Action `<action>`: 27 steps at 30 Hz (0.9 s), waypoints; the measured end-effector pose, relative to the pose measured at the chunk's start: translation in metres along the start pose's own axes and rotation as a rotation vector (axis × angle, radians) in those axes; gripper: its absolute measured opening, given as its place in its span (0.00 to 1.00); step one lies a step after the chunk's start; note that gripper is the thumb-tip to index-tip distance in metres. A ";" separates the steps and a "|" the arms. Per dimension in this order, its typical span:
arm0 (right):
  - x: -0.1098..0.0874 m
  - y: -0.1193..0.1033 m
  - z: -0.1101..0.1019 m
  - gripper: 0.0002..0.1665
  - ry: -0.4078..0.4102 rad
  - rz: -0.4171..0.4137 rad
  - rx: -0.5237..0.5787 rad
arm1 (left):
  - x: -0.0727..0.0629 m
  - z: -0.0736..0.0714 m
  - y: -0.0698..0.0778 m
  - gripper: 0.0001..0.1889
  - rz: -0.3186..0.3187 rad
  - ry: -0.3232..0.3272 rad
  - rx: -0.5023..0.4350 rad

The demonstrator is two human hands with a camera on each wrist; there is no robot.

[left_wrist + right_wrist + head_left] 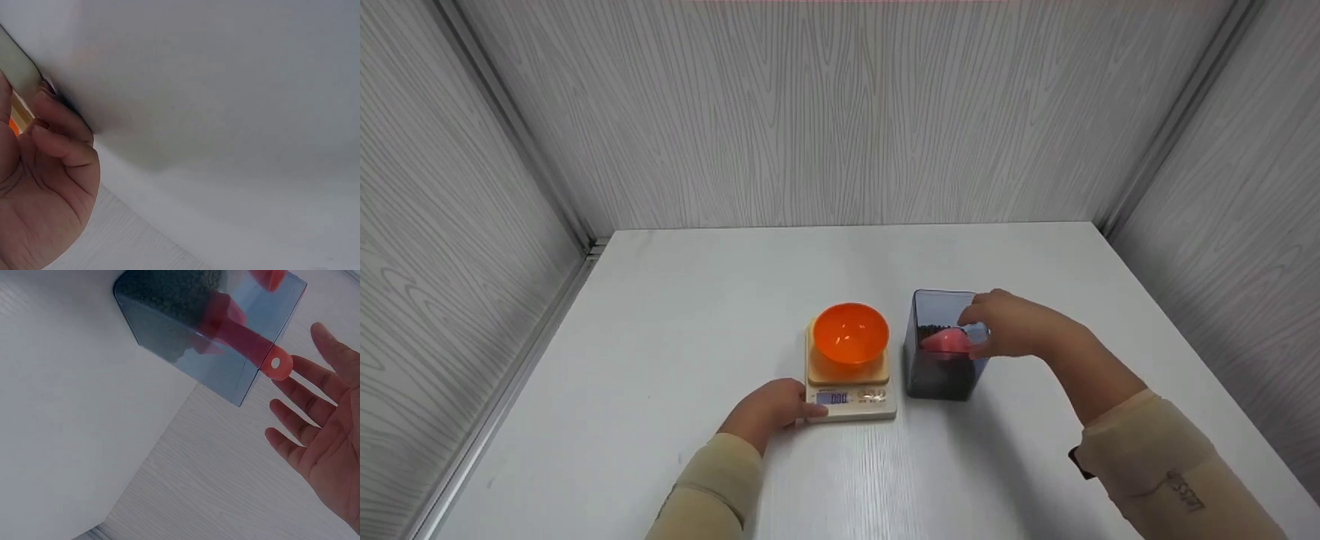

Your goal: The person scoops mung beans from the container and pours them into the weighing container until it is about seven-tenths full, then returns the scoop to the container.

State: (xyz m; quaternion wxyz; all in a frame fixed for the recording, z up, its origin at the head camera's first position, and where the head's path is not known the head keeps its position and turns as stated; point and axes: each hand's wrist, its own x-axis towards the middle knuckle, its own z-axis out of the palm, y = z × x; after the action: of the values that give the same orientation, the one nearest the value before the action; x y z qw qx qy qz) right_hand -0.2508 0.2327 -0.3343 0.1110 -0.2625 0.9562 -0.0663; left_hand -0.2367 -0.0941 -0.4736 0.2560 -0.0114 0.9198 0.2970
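My left hand (771, 407) grips the front left corner of a kitchen scale (870, 409), thumb on top and fingers bent at its side. The display reads what looks like 0.00. On the scale's platform sits an orange bowl (851, 334) with no contents visible. To its right stands a clear, grey-tinted container (941, 384) partly filled with small dark grains (169, 295). A pink-red scoop (247, 343) leans inside, its holed handle end over the rim. My right hand (332, 413) is beside that handle, fingers spread and extended, not gripping it.
The white tabletop (697, 300) spreads around the scale and container. Grey wood-grain panels enclose it at the back (825, 112), left (450, 225) and right (1237, 210). In the right wrist view a red-orange shape (269, 278) shows by the container's upper edge.
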 end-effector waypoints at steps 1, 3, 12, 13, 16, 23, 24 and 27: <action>0.000 -0.001 0.002 0.21 -0.008 -0.006 -0.011 | 0.000 0.000 0.000 0.19 -0.001 0.001 0.002; 0.000 -0.002 0.004 0.17 -0.028 -0.012 -0.024 | -0.001 0.000 0.000 0.19 -0.002 0.001 0.003; 0.002 -0.002 0.006 0.09 -0.051 0.003 -0.038 | -0.001 0.002 0.000 0.22 -0.007 -0.001 -0.020; 0.003 -0.002 0.006 0.09 -0.053 0.003 -0.039 | -0.001 0.001 0.000 0.22 -0.004 -0.001 -0.021; 0.003 -0.002 0.003 0.11 -0.053 0.011 -0.041 | -0.001 0.001 0.000 0.22 0.010 0.002 -0.012; 0.011 -0.003 0.001 0.13 0.015 0.018 -0.065 | -0.002 0.000 0.001 0.23 0.007 0.014 0.004; 0.013 -0.004 0.002 0.12 0.029 0.010 -0.082 | -0.002 -0.001 0.001 0.23 0.003 0.014 0.003; 0.019 -0.007 0.004 0.11 0.050 0.004 -0.157 | -0.002 0.000 0.000 0.23 0.002 0.011 0.003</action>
State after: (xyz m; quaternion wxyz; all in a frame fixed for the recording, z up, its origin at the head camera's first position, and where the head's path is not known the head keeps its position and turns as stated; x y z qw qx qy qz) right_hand -0.2625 0.2169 -0.3405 0.0663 -0.2669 0.9614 0.0024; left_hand -0.2348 -0.0941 -0.4722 0.2506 -0.0116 0.9217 0.2958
